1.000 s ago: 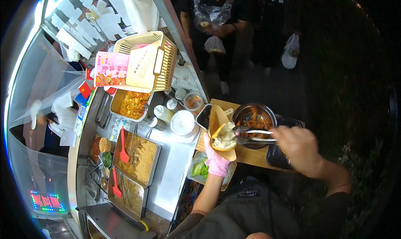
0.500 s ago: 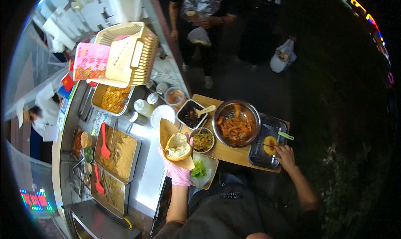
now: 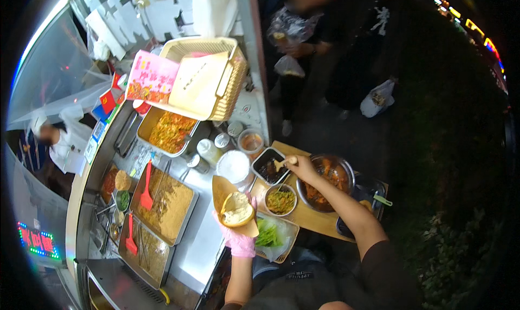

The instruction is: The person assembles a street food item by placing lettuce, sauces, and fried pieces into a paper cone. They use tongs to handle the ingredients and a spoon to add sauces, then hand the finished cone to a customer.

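My left hand, in a pink glove, is closed around a brown paper pocket with an open bun in it. White creamy filling covers the bun's inside. My bare right hand grips the handle of a pale spoon, whose head dips into dark sauce in a square white container. Just below stands a bowl of chopped green-and-orange vegetables. Under my right forearm is a metal bowl of reddish-orange food pieces. Green lettuce lies in a lined basket near my body.
A clear tray with a green-handled tool sits at the right. Metal trays with red spatulas occupy the left counter. A cream basket of paper pockets stands at the back, near bottles. Two people stand beyond the counter.
My right hand has left a thin tool at the round yellow piece in the clear tray, moved left and taken hold of the spoon. My left hand still holds the bun; the view has shifted.
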Demonstrator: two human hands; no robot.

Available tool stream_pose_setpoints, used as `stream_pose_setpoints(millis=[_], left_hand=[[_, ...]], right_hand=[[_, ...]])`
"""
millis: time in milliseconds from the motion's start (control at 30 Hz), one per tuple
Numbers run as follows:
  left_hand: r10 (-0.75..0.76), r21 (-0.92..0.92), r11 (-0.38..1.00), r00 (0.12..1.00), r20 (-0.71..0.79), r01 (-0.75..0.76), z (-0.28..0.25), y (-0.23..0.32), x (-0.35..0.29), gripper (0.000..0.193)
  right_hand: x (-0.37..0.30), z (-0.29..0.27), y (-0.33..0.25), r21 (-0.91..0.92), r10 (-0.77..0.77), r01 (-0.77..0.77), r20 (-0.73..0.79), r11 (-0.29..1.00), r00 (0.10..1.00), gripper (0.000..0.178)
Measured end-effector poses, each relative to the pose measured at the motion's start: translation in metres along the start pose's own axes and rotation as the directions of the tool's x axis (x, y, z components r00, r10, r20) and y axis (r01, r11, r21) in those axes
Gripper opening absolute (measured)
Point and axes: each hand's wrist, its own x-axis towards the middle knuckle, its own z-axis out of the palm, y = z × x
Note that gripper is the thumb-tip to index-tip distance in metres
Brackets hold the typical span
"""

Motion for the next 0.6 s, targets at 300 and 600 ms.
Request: stream_pose_setpoints(millis=[300,600], left_hand=[[-0.03,-0.167,0.985,0.999,0.029,0.035,-0.021,0.023,0.041,0.08],[-0.032,0.04,0.999,0.997,0.071,0.029,-0.056,-0.003,0.1,0.08]], right_hand=[[0.016,0.003,-0.028,-0.088,-0.239,0.244,0.061,0.966,0.969,0.014],[0.021,0.01,0.002,-0.04,-0.093,0.092,-0.028,0.995,0.995,0.019]])
